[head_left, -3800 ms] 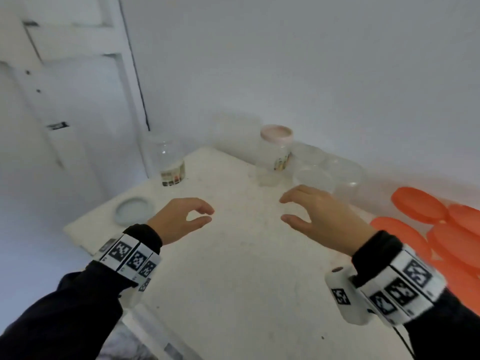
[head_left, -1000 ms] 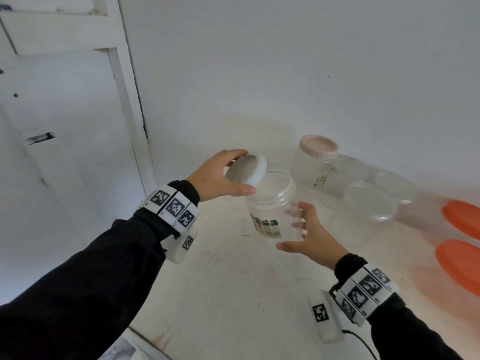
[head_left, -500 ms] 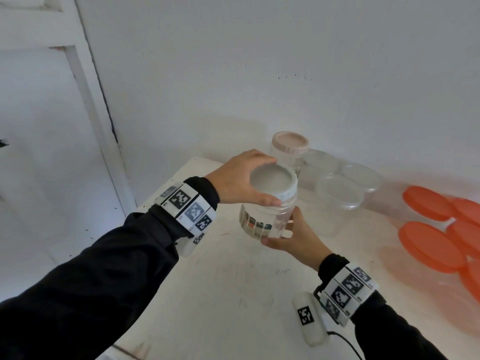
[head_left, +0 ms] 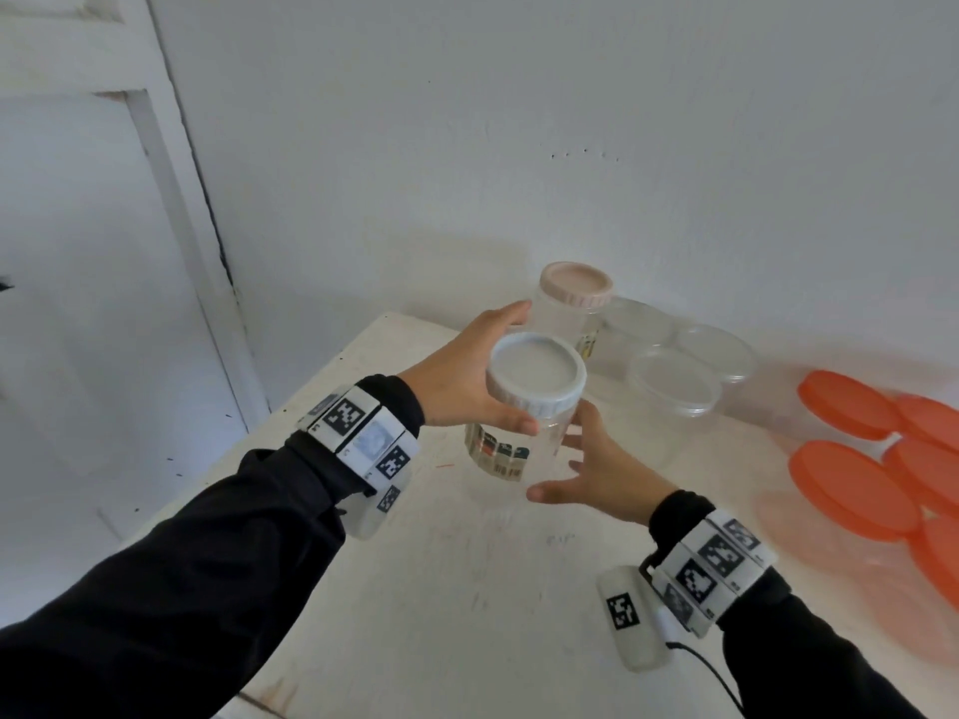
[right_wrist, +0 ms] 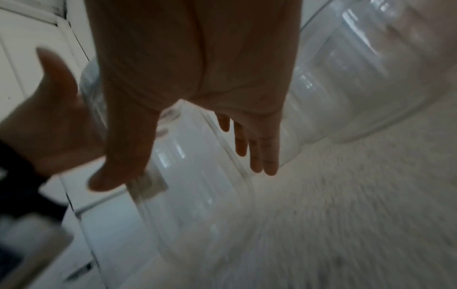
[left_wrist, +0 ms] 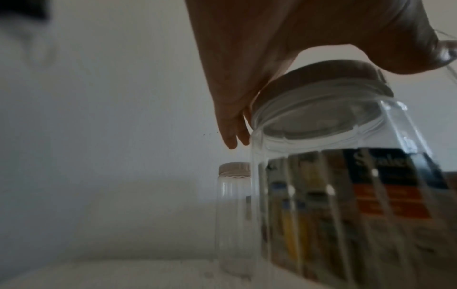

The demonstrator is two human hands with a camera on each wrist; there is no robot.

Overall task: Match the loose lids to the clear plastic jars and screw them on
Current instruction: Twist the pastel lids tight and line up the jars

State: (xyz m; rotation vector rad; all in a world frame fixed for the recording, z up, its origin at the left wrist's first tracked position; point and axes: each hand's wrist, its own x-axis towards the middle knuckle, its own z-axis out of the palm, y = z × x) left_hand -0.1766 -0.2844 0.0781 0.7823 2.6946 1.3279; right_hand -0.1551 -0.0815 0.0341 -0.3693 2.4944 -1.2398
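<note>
Two hands meet at one jar (head_left: 511, 448) held above the counter (head_left: 467, 589): the left hand (head_left: 462, 376) grips its white lid (head_left: 537, 375), thumb and fingers curled round the rim, while the right hand (head_left: 597, 474) lies spread, fingers straight along the jar's side. Only the head view shows the orange lids (head_left: 856, 485) at right and clear tubs (head_left: 674, 386) beyond. The left wrist view alone reads the jar's label (left_wrist: 371, 195) close and shows a capped jar (left_wrist: 233, 215) standing behind; the right wrist view is blurred.
</note>
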